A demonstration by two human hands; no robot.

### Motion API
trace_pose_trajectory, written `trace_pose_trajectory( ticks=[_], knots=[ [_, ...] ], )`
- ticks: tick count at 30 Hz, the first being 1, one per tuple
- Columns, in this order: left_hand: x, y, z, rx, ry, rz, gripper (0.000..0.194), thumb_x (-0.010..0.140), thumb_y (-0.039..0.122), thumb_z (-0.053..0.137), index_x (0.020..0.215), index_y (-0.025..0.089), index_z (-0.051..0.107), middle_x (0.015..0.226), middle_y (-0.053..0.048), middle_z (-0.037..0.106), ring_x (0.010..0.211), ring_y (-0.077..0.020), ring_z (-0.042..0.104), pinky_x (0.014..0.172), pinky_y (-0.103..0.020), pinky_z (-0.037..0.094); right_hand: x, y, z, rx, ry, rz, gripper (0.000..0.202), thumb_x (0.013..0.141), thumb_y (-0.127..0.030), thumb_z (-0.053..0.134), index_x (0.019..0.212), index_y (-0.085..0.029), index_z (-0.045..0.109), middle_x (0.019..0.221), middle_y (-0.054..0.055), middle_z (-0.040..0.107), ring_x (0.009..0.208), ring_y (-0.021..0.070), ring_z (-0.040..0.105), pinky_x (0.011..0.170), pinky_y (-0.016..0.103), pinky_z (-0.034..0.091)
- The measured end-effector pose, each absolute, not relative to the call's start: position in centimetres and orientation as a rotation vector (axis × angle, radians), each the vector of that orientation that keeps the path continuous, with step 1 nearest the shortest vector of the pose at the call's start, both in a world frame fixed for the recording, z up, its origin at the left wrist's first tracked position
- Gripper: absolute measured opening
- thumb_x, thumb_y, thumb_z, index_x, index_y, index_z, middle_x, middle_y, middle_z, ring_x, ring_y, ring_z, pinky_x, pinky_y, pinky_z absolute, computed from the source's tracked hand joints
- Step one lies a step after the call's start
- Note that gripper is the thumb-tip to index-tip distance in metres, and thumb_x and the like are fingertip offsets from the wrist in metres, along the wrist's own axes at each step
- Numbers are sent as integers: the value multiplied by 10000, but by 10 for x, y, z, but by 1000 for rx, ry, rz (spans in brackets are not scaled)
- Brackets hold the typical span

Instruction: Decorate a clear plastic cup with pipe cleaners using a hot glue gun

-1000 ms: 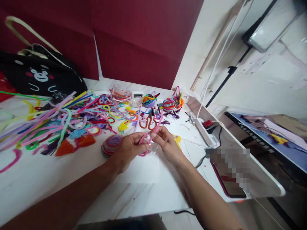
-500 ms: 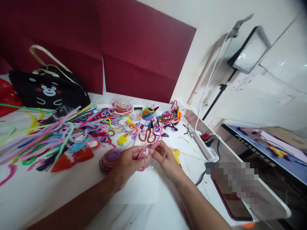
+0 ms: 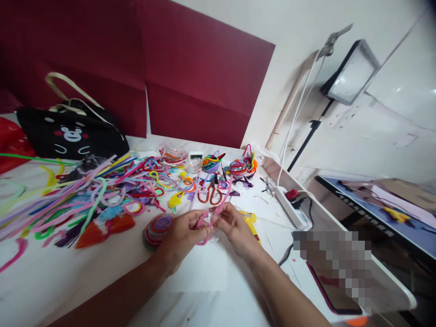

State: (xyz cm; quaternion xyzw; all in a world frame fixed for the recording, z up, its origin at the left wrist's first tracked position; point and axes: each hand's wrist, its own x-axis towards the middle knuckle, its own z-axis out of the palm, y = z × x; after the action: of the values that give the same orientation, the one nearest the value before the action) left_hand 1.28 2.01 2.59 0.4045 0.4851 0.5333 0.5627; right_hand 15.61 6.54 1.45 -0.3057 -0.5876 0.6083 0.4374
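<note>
Hands meet at tabletop centre, both pinched on one pink pipe cleaner. Left hand is closed on the lower, looped end, thumb and fingers wrapped round it, knuckles toward the camera. Right hand is closed too, fingertips pinching the same cleaner just right of the left thumb, the two hands touching or nearly so. Something clear, maybe a small plastic shell, sits between the palms under the loop; too blurred to tell which hand holds it.

Long axis of the cleaner: runs from the loop at the left hand up and away to the right, free end rising past the right fingertips toward the scissors. So the free length lies beyond the right hand, far side from the person, and the right hand is the nearer one to it. Left hand is nearer the loop.

Around them: coiled disc just left of the left hand, apart from it; orange tassels further left; big heap of loose cleaners across the left tabletop; glue gun just behind the right hand; power strip and phone at right; black bag at the back.
</note>
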Motion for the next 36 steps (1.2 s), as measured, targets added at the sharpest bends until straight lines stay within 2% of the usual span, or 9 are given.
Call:
trace_pose_trajectory(
  ticks=[3, 8, 12, 16, 20, 24, 31, 36],
  knots=[
    [13, 21, 24, 948, 1150, 1249, 396, 586, 184, 736, 968, 106, 666, 716, -15, 700, 669, -130, 608, 623, -233, 447, 156, 65, 14, -787, -1466, 1508, 287, 750, -401, 726, 889, -215, 556, 903, 27, 606, 852, 186, 548, 774, 330, 429],
    [12, 21, 23, 953, 1153, 1241, 382, 603, 192, 723, 972, 103, 673, 727, -24, 707, 656, -128, 601, 610, -230, 443, 156, 63, 14, -792, -1464, 1493, 267, 712, -326, 744, 831, -219, 531, 838, -2, 578, 848, 184, 543, 810, 340, 427],
    [12, 22, 23, 958, 1125, 1227, 413, 604, 196, 743, 1003, 109, 680, 774, -32, 720, 699, -141, 627, 651, -239, 463, 157, 65, 13, -808, -1471, 1460, 258, 716, -338, 729, 812, -218, 522, 791, -19, 558, 786, 166, 524, 771, 322, 420],
    [13, 21, 24, 976, 1104, 1197, 490, 608, 196, 772, 1084, 130, 673, 812, -23, 724, 728, -140, 635, 659, -229, 465, 158, 67, 15, -835, -1436, 1443, 294, 695, -378, 744, 798, -220, 517, 781, -20, 552, 764, 160, 518, 716, 302, 417],
    [15, 19, 27, 982, 1120, 1214, 600, 580, 207, 809, 1157, 145, 656, 918, -48, 743, 847, -189, 670, 747, -265, 499, 160, 68, 17, -852, -1408, 1429, 317, 681, -402, 757, 806, -222, 528, 777, -20, 556, 764, 161, 526, 701, 298, 428],
    [17, 18, 29, 1018, 1190, 1220, 664, 569, 224, 814, 1207, 144, 646, 956, -62, 752, 878, -214, 684, 742, -274, 515, 160, 68, 17, -856, -1407, 1425, 312, 684, -402, 756, 805, -226, 530, 778, -18, 558, 758, 161, 522, 683, 292, 443],
    [14, 20, 26, 1071, 1204, 1235, 634, 583, 216, 791, 1200, 155, 662, 1028, -70, 752, 907, -224, 692, 782, -299, 534, 159, 67, 15, -878, -1385, 1440, 304, 696, -405, 734, 804, -229, 510, 768, -22, 553, 744, 163, 523, 699, 309, 444],
    [14, 21, 27, 1069, 1189, 1236, 622, 599, 225, 787, 1206, 161, 661, 963, -52, 758, 896, -211, 694, 767, -280, 539, 159, 66, 16, -852, -1372, 1445, 300, 701, -386, 732, 803, -224, 501, 758, -29, 540, 725, 152, 510, 675, 295, 426]
  ],
)
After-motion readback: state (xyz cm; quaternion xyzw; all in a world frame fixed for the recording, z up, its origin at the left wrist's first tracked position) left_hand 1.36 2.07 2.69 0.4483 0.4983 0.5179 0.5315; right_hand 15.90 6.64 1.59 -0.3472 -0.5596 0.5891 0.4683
